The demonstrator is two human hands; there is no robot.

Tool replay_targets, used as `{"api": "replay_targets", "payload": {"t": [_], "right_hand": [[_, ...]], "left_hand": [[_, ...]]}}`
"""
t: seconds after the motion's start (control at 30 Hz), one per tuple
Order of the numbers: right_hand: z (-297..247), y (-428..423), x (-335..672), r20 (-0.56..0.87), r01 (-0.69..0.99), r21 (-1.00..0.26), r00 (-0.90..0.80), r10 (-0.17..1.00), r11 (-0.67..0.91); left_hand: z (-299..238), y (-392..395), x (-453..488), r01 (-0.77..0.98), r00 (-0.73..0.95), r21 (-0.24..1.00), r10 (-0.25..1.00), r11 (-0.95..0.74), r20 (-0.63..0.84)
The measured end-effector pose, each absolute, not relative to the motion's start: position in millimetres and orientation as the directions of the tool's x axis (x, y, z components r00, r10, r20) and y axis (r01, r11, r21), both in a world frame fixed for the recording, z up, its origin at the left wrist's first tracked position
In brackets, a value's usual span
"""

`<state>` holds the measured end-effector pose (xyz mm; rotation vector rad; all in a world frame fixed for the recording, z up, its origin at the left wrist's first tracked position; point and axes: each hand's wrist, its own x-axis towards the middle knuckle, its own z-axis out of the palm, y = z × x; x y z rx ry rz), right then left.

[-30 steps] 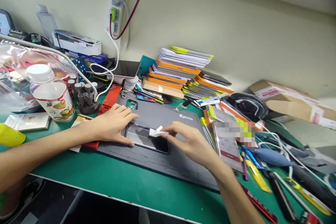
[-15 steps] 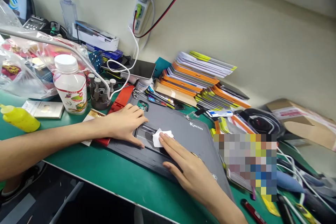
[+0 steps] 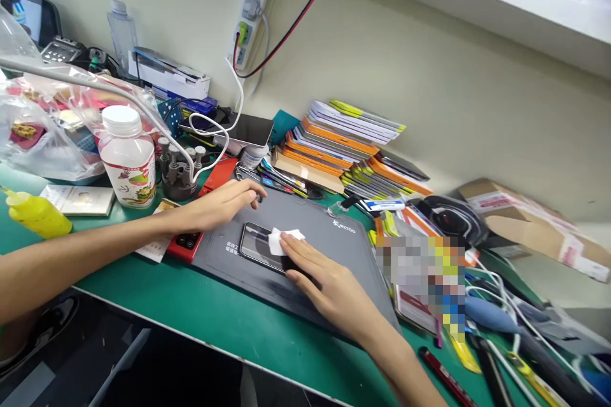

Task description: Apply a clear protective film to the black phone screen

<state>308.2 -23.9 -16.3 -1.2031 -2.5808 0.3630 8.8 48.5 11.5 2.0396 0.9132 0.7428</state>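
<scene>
A smartphone (image 3: 254,243) lies flat on the dark grey work mat (image 3: 310,213), its glossy face up. My right hand (image 3: 329,280) presses a folded white wipe (image 3: 281,242) onto the phone with its fingertips; the hand covers the phone's right end. Beyond the phone's left end, my left hand (image 3: 231,205) hovers apart from it. Its fingers stretch forward and bend down at the tips, beside the mat's small recess of tiny metal parts, now mostly hidden. The left thumb is out of sight, and I see nothing held there.
Left stand a white-capped bottle (image 3: 128,168), a screwdriver stand (image 3: 179,172) and a yellow squeeze bottle (image 3: 38,213). Behind the mat are stacked flat packets (image 3: 338,146). Tools and cables crowd the right, with a red-handled tool (image 3: 443,375) near the front and a cardboard box (image 3: 539,222) behind.
My left hand has lifted off the phone's left end and drawn its fingers together, pointing forward. My right hand stays on the wipe over the phone. The view has shifted slightly.
</scene>
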Motion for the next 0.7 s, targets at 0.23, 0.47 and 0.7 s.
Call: {"api": "replay_targets", "payload": {"t": [0.23, 0.47, 0.7], "right_hand": [[-13.1, -24.6, 291.8, 0.094, 0.756, -0.306, -0.582, 0.808, 0.579], [-10.4, -21.4, 261.8, 0.081, 0.693, -0.367, -0.641, 0.764, 0.620], [-12.3, -35.6, 274.3, 0.075, 0.725, -0.309, -0.626, 0.776, 0.615]], "left_hand": [[4.8, 55.5, 8.9, 0.235, 0.530, 0.890, 0.819, -0.391, 0.220], [5.2, 59.1, 8.8, 0.222, 0.523, 0.892, 0.820, -0.394, 0.232], [6.3, 58.0, 12.1, 0.191, 0.534, 0.917, 0.821, -0.351, 0.202]]}}
